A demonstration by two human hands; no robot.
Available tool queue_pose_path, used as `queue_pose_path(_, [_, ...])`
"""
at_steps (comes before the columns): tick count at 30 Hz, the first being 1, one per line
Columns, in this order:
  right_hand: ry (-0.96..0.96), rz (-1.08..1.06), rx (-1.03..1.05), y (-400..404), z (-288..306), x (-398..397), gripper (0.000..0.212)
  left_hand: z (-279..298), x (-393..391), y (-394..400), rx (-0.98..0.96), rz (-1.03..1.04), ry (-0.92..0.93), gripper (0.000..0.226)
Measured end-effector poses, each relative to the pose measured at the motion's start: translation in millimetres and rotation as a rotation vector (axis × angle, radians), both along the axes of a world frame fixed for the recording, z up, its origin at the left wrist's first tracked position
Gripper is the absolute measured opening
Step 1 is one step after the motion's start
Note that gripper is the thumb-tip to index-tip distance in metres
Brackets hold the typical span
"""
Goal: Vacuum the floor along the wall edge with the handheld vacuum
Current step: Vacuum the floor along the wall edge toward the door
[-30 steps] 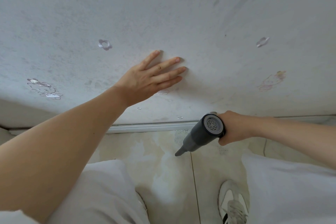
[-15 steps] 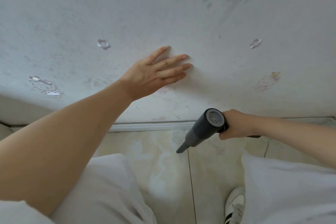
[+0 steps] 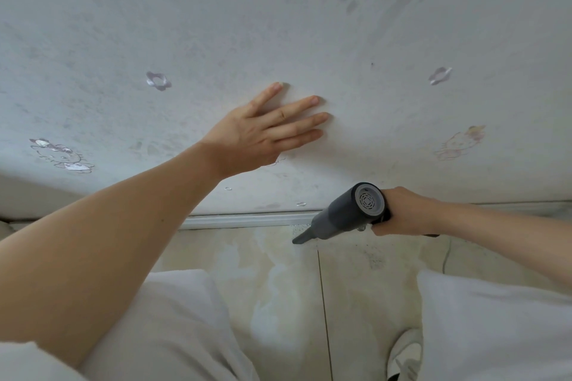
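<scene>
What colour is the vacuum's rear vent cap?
Light grey, on a dark grey vacuum body; seen in the head view, held by the right hand.

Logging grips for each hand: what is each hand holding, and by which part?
Right hand grips the handheld vacuum by its rear handle. Left hand holds nothing; it lies flat on the wall.

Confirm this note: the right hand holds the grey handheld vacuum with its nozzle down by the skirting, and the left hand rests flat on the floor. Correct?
One error. The head view shows the left hand spread flat against the wall, not the floor. The rest holds: the right hand grips the grey handheld vacuum, nozzle down by the skirting.
</scene>
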State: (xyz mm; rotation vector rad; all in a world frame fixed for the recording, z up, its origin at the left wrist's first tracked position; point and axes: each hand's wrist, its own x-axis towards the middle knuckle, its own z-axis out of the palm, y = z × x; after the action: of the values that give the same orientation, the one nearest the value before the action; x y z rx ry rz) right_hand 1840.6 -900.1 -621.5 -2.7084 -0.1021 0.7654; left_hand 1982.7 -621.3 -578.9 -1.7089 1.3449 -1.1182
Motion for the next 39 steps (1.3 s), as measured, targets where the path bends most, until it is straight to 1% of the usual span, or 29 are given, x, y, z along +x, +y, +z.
queue_pose_path(4, [-0.004, 0.007, 0.017, 0, 0, 2, 0.018, -5, 2, -1, -0.011, -0.013, -0.021, 0.084])
queue_pose_path(8, [-0.001, 0.003, 0.016, -1, -1, 1, 0.014, -6, 2, -1, -0.028, -0.018, 0.000, 0.086])
queue_pose_path(11, [0.006, -0.007, 0.024, -1, -3, -2, 0.020, -7, 1, -1, -0.035, -0.017, 0.014, 0.089])
queue_pose_path(13, [0.011, -0.032, 0.046, -2, -5, -4, 0.015, -8, 1, -1, -0.033, -0.018, 0.020, 0.089])
queue_pose_path(16, [0.015, -0.058, 0.067, -2, -4, -5, 0.024, -7, 2, -1, -0.024, -0.020, 0.021, 0.086])
queue_pose_path(19, [0.019, -0.047, 0.057, -2, 1, -4, 0.021, -8, 3, -1, -0.031, -0.028, 0.014, 0.081])
queue_pose_path(22, [0.024, -0.043, 0.020, -1, 5, -5, 0.031, -9, 3, -1, -0.036, -0.030, 0.026, 0.081])
queue_pose_path(30, [0.042, -0.040, 0.062, 1, -1, -8, 0.025, -9, 2, -1, -0.040, -0.030, 0.027, 0.083])
queue_pose_path(31, [0.042, -0.036, 0.068, 2, -2, -8, 0.028, -9, 2, -1, -0.039, -0.028, 0.024, 0.084])
queue_pose_path(34, [0.037, -0.027, 0.083, 6, -5, -8, 0.046, -8, 2, -1, -0.039, -0.030, 0.022, 0.085])
queue_pose_path(36, [0.035, -0.025, 0.093, 9, -5, -8, 0.050, -8, 2, -1, -0.039, -0.032, 0.020, 0.086])
queue_pose_path(39, [0.030, -0.014, 0.094, 9, -5, -7, 0.035, -9, 3, -1, -0.046, -0.035, 0.023, 0.085])
